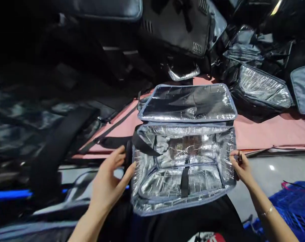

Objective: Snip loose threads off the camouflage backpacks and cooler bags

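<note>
Hidden: dark item (239,156) pinched by right hand (241,168), not made out.
Cooler bag (182,188): opened, black strap (144,145) draped inside.
Left hand (108,183): spread wide against left wall.

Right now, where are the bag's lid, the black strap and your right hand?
lid (187,102): head view, middle of its silver lining.
black strap (145,147): head view, stretch lying across the foil.
right hand (241,168): head view, its middle, gripping the bag (182,205) rim.

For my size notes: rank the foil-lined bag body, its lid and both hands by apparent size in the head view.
1. bag body
2. lid
3. left hand
4. right hand; hands' order unsure, left seems nearer.
</note>
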The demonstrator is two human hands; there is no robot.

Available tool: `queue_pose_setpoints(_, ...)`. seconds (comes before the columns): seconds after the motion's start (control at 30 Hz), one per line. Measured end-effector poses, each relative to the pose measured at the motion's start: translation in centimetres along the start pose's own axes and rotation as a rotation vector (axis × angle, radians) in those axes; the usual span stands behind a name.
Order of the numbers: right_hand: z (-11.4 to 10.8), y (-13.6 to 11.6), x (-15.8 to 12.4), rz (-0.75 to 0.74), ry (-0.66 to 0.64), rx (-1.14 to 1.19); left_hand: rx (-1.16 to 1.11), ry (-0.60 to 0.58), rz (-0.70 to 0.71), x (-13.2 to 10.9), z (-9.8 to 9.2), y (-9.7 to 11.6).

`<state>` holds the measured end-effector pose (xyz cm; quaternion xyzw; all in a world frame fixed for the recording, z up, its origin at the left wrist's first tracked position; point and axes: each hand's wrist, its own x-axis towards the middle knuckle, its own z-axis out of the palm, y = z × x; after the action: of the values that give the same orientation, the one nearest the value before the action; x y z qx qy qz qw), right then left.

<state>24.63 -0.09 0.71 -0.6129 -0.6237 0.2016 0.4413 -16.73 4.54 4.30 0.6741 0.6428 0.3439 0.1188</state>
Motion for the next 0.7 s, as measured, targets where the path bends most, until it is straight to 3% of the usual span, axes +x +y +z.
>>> queue_pose_setpoints(0.07, 0.2, 0.2, -0.8, -0.044, 0.042, 0.044, 0.172, 0.07, 0.225, 1.2, -0.2, 0.9)
queue_pose_setpoints(0.17, 0.4, 0.2, -1.0, -0.071, 0.071, 0.059, 0.44, 0.065, 0.477, 3.2, 0.3, 2.5)
queue_pose_setpoints(0.23, 0.5, 0.3, -0.9, -0.083, 0.092, 0.037, 0.507, 0.09, 0.532, 4.0, 0.8, 3.4)
queue_pose_setpoints(0.3, 0.4, 0.5, -0.9, -0.102, 0.09, 0.013, 0.469, 0.113, 0.497, 4.5, 1.0, 3.8)
queue_pose_setpoints(0.4, 0.2, 0.7, -1.1, -0.111, 0.062, 0.0, 0.152, 0.189, 0.239, 5.0, 0.1, 3.0)
queue_pose_setpoints(0.53, 0.2, 0.7, -1.3, -0.06, 0.053, 0.017, -0.39, 0.595, -0.248, 4.9, -2.8, -0.6)
queue_pose_setpoints(0.6, 0.3, 0.6, -1.4, -0.039, 0.068, 0.02, -0.581, 0.741, -0.494, 3.6, -3.8, -2.4)
queue_pose_setpoints(0.7, 0.3, 0.7, -1.5, -0.023, 0.082, 0.001, -0.632, 0.727, -0.731, -0.9, -3.3, -3.4)
